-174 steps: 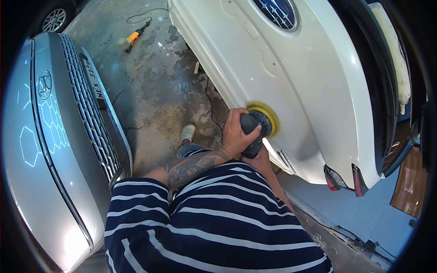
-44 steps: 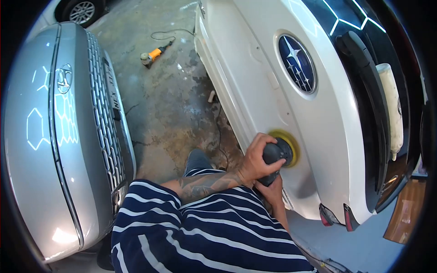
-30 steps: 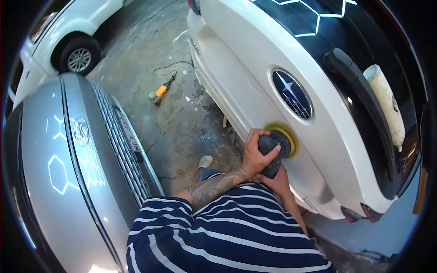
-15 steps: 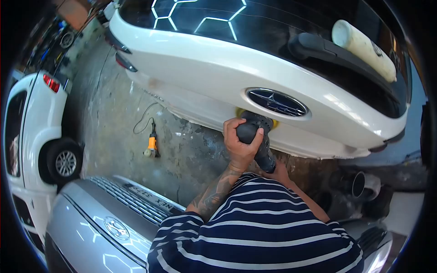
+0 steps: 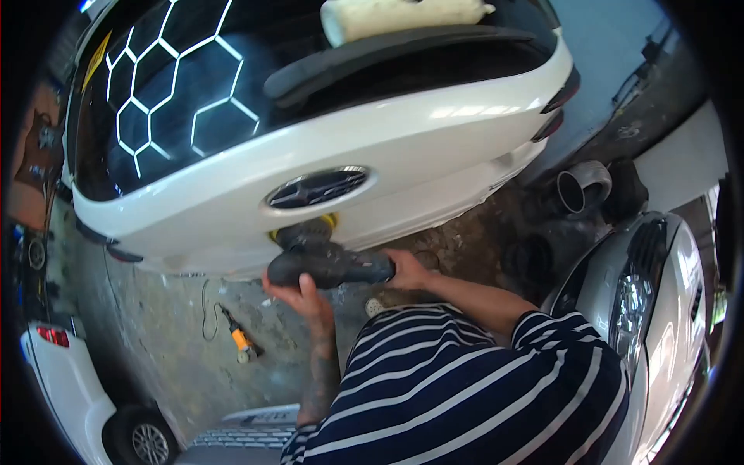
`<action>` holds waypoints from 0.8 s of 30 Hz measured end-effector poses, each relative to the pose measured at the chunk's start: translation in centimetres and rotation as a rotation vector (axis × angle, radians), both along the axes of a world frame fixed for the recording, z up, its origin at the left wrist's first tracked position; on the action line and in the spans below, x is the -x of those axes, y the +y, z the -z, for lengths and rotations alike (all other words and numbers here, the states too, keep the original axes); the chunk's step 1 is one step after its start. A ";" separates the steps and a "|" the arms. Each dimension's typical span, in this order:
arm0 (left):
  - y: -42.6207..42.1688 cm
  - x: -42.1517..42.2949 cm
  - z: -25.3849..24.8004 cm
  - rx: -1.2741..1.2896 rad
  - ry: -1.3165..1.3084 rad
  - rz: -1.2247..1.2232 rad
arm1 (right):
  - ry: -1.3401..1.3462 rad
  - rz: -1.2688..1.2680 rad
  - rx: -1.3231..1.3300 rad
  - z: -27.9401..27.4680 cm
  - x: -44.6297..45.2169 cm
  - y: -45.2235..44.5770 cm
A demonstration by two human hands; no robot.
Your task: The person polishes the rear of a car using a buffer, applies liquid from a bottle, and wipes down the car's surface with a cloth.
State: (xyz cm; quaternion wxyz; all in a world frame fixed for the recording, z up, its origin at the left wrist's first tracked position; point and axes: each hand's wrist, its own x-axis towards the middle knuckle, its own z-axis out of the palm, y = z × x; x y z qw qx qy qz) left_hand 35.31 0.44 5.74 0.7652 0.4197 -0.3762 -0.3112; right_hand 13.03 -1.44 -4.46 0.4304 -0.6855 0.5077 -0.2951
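A black power polisher [image 5: 333, 265] is held in both hands, its yellow pad [image 5: 333, 220] against the white car's tailgate [image 5: 418, 174] just below the oval star emblem [image 5: 318, 187]. My left hand [image 5: 298, 296] wraps the polisher's head end from below, thumb up on its side. The rear end of its body is gripped by my right hand [image 5: 407, 270]. Above the emblem, a cream bottle [image 5: 403, 18] rests along the black rear wiper [image 5: 349, 60] at the dark rear window [image 5: 256, 85].
An orange-and-black power tool [image 5: 242, 339] with a cord lies on the worn concrete floor [image 5: 190, 318]. A white vehicle [image 5: 70, 372] stands at lower left. Silver cars are behind me, one headlight [image 5: 635, 306] at right. Dark round containers [image 5: 571, 191] sit near the wall.
The camera view has turned and shifted, so the tailgate sits further left. The polisher's body has swung from pointing towards me to lying sideways, its pad still below the emblem.
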 end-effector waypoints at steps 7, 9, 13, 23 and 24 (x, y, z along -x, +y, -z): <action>2.5 -1.8 8.9 -0.224 0.468 0.589 | 0.062 -0.136 0.057 1.3 -1.4 -0.6; 2.6 -1.5 7.3 -0.128 0.305 0.637 | 0.044 -0.210 0.020 1.1 -1.3 -0.1; 4.6 -0.3 1.5 0.084 0.569 0.777 | 0.030 -0.389 -0.022 -1.9 -0.3 1.9; 11.9 3.6 4.8 0.190 0.814 0.938 | 0.304 -0.937 0.081 -18.8 11.3 0.6; 12.5 4.8 4.7 0.199 0.826 0.958 | 0.240 -0.926 0.022 -26.1 12.3 0.0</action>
